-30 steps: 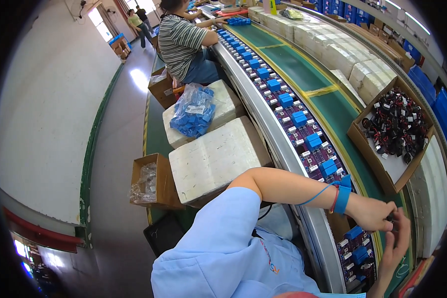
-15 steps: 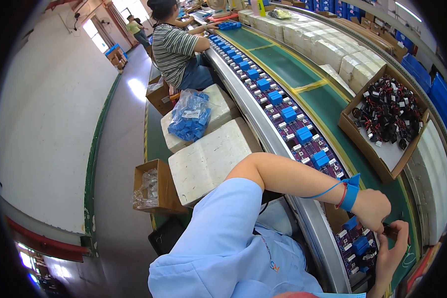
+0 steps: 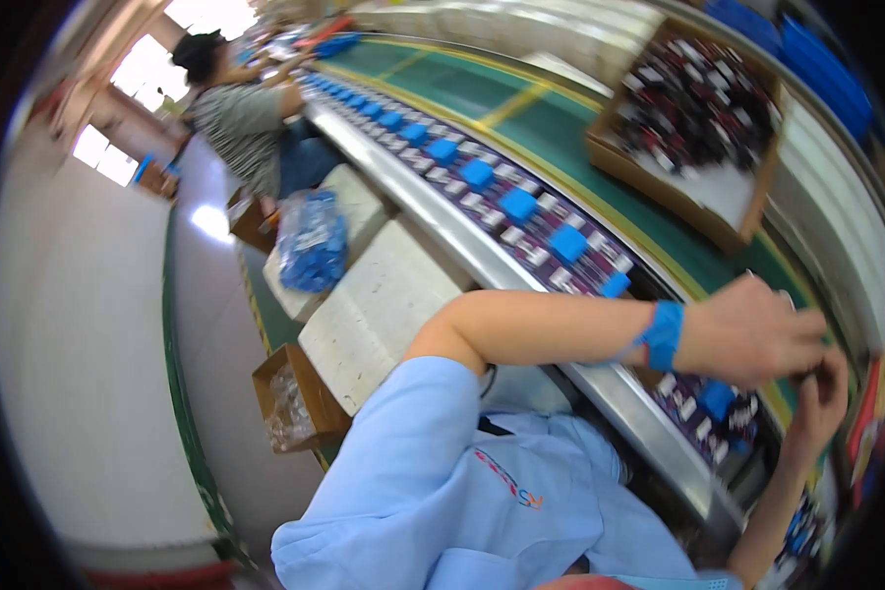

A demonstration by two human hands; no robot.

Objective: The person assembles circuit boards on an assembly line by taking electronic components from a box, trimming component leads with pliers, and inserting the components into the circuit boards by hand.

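Observation:
My left hand (image 3: 752,332), with a blue wrist strap (image 3: 665,336), reaches across the line with bent, closed fingers. My right hand (image 3: 822,401) comes up from the lower right, its fingertips meeting those of the left. Something small and dark shows between the fingers; blur and the fingers hide what it is. Below the hands lies a purple circuit board with a blue block-shaped component (image 3: 717,398) and white parts. More such boards (image 3: 501,221) run in a row up the line, partly covered by my left forearm.
A cardboard box (image 3: 728,232) of black parts with red wires and white connectors stands beyond the green belt (image 3: 551,126). A metal rail (image 3: 442,234) edges the line. White foam boxes (image 3: 388,305), a bag of blue parts (image 3: 312,241) and another person (image 3: 241,128) are at the left.
My view has swung, so the line and the box sit further left. Both hands have lifted off the board toward the far side of the line, still together.

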